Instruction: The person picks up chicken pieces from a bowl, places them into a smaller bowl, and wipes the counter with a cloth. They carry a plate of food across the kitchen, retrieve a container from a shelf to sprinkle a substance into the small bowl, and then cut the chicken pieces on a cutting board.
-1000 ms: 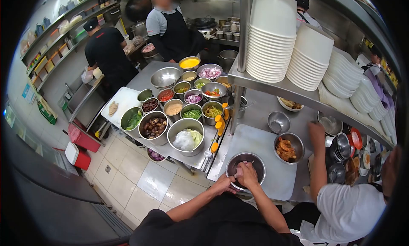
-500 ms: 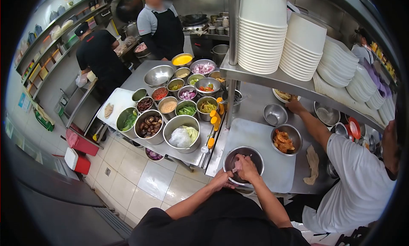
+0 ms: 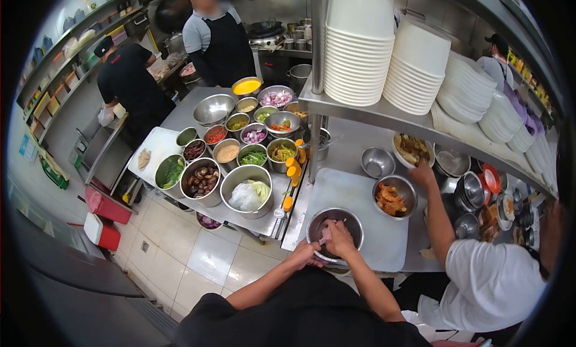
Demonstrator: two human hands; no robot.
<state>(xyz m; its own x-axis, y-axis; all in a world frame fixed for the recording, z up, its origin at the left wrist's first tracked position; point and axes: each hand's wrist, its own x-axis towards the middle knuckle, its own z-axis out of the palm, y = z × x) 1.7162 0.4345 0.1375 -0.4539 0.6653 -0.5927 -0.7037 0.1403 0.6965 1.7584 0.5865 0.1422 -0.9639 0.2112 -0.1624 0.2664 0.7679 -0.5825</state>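
A steel bowl [image 3: 354, 218] stands at the near edge of a white board [image 3: 384, 245], close to my body. My left hand [image 3: 307, 254] is closed at the bowl's left rim. Inside the bowl, my right hand [image 3: 338, 238] is closed on a piece of pink raw meat [image 3: 326, 234]; the meat reaches toward my left fingers. Whether my left hand grips the rim or the meat's end is too small to tell. A second steel bowl [image 3: 408, 189] with orange-red coated pieces [image 3: 390, 200] sits on the board's right side.
Several steel containers with vegetables [image 3: 201, 180] fill the left counter. A shelf edge [image 3: 420, 128] with stacked white bowls [image 3: 357, 65] hangs ahead. A co-worker in a white shirt [image 3: 486, 281] reaches in from the right. Two people stand at the back left.
The co-worker's hand at the right has drawn back toward me with the bowl of food. The whole view has shifted slightly left. My hands keep nearly the same pose in the bowl.
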